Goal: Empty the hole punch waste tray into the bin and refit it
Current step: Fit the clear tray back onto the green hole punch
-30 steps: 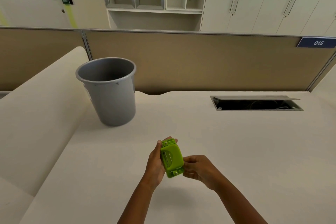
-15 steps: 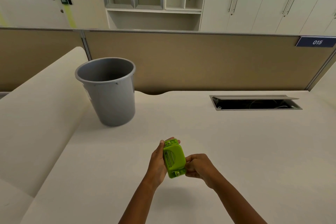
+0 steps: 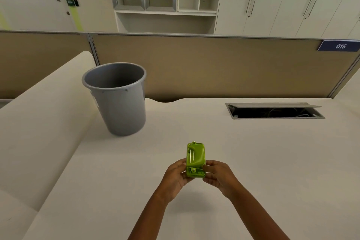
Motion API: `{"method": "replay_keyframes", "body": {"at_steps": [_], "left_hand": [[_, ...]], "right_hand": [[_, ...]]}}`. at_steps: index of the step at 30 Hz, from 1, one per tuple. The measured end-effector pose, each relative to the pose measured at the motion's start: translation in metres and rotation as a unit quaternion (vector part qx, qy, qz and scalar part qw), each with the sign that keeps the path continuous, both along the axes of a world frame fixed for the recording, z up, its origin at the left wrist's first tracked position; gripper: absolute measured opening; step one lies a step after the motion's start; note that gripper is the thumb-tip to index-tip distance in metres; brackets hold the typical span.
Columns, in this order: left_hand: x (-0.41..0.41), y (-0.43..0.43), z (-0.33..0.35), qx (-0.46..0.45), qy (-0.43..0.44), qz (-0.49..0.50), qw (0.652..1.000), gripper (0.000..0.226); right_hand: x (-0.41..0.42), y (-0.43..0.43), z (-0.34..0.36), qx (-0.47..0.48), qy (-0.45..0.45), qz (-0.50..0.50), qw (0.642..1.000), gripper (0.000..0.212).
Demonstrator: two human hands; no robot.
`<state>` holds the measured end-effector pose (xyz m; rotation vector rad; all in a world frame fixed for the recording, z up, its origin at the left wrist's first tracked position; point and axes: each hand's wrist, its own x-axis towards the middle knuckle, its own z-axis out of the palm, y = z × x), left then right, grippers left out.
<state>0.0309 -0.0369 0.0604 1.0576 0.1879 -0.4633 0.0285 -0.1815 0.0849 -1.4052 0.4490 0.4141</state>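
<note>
A lime-green hole punch (image 3: 195, 159) is held upright above the cream desk (image 3: 253, 161), its underside facing me. My left hand (image 3: 176, 178) grips its lower left side and my right hand (image 3: 219, 176) grips its lower right side. The green waste tray covers the upper part of the underside; near the bottom a strip with a metal rivet is bared. A grey plastic bin (image 3: 118, 99) stands on the desk to the far left, well beyond my hands, and its inside looks empty from here.
An open cable hatch (image 3: 272, 112) is set into the desk at the far right. A tan partition (image 3: 204, 68) runs along the desk's back edge. A raised cream ledge (image 3: 39, 119) borders the desk on the left, touching the bin.
The hole punch has turned from tilted to upright and stands higher above my fingers. Both hands have slid down to its lower end. The bin has not moved.
</note>
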Motion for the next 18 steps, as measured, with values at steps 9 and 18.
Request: {"method": "replay_keyframes", "body": {"at_steps": [9,18], "left_hand": [[-0.0031,-0.0009,-0.0027,0.122,-0.028,-0.063,0.99,0.026],[-0.0035,-0.009,-0.0034,0.224,-0.003,-0.019,0.974,0.024]], "right_hand": [[0.0039,-0.0067,-0.0002,0.007,-0.014,-0.032,0.999,0.018],[0.0006,-0.0021,-0.007,-0.014,-0.018,-0.039,0.999,0.007]]}}
